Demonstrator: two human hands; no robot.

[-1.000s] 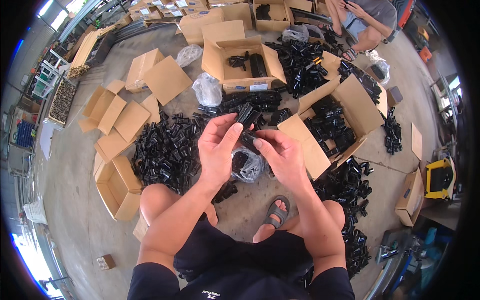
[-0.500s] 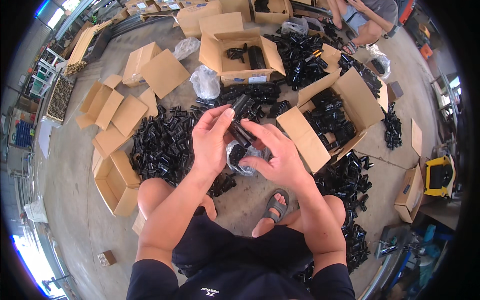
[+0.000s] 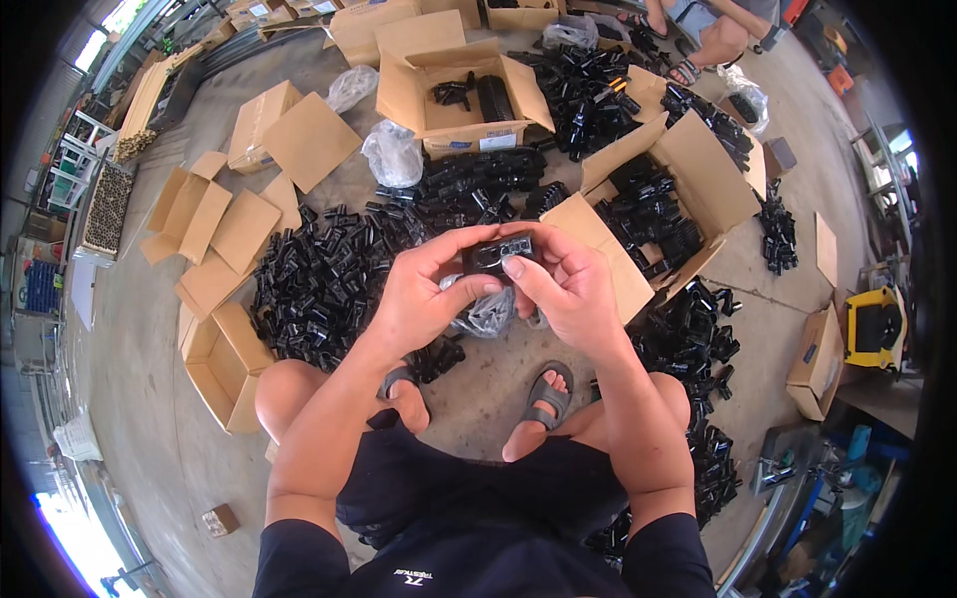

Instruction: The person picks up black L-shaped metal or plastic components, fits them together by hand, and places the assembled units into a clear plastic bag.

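Between both hands, over the floor in front of my knees, is a short, glossy black tube-like fitting [image 3: 490,256], held roughly crosswise. My left hand [image 3: 421,291] is closed on its left end, fingers over the top and thumb below. My right hand [image 3: 570,287] grips the other end, its thumb pressed on the near face. The fingers partly cover the fitting, so its full shape is hidden. Just beneath the hands, a crumpled clear plastic bag [image 3: 484,317] lies on the floor. A large heap of similar black fittings [image 3: 317,289] spreads beyond my left knee.
An open carton [image 3: 710,184] of black parts stands at the right, another carton [image 3: 461,145] farther ahead. Flattened and open cardboard boxes [image 3: 224,349] lie left. More black fittings [image 3: 688,344] run along my right side. A co-worker's legs [image 3: 710,45] show at the far right.
The black fitting has turned from a steep slant to nearly crosswise. My right hand, open-fingered beside it before, has closed on it, and the two hands are closer together.
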